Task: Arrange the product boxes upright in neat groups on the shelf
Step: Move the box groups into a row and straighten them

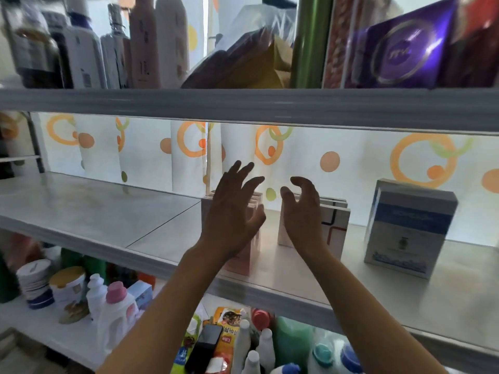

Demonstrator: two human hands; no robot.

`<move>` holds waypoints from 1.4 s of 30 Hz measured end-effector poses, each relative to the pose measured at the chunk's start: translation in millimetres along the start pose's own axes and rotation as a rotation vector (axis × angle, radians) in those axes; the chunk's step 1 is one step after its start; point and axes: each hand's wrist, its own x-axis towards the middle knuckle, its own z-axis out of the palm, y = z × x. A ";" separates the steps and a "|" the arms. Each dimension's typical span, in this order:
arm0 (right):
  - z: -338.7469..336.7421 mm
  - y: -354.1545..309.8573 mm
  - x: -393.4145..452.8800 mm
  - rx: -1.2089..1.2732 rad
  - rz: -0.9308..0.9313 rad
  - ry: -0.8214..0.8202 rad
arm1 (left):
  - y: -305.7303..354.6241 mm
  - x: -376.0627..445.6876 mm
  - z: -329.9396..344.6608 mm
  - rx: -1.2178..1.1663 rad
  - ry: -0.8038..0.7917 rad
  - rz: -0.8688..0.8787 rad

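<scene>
On the middle shelf [108, 211] three groups of boxes stand upright. A group of pink boxes [247, 255] is mostly hidden behind my left hand [232, 211], whose fingers are spread and hold nothing. My right hand [302, 209] hovers with loosely curled fingers in front of a group of white boxes with red and black lines [337, 225]; it grips nothing. Further right stand blue-and-white boxes [410, 228], one behind the other.
The upper shelf [243, 103] carries bottles [81, 49], a bag and a purple box [407, 47]. Below are detergent bottles [118, 314], tubs and packets. A curtain with orange circles [337, 157] hangs behind the shelf.
</scene>
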 end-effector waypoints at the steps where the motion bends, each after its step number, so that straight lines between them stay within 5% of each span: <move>1: -7.8 3.3 2.3 -0.051 -0.018 0.003 | 6.9 2.9 4.0 -0.009 0.007 0.020; 7: -63.1 33.7 25.2 -0.375 -0.089 -0.143 | 46.8 29.0 46.5 -0.027 -0.062 0.116; 15: -104.4 68.6 64.0 -0.622 -0.031 -0.552 | 62.4 53.6 110.1 0.048 -0.434 -0.037; 30: -81.2 72.7 136.9 -0.775 0.040 -0.869 | 49.0 -12.6 174.0 -0.163 -0.048 -0.358; 36: -66.6 84.9 143.7 -0.787 0.004 -0.861 | 46.5 -24.1 177.5 -0.383 -0.224 -0.699; 42: -66.3 89.9 141.6 -0.734 0.014 -0.857 | 46.4 -34.8 174.4 -0.397 -0.403 -0.736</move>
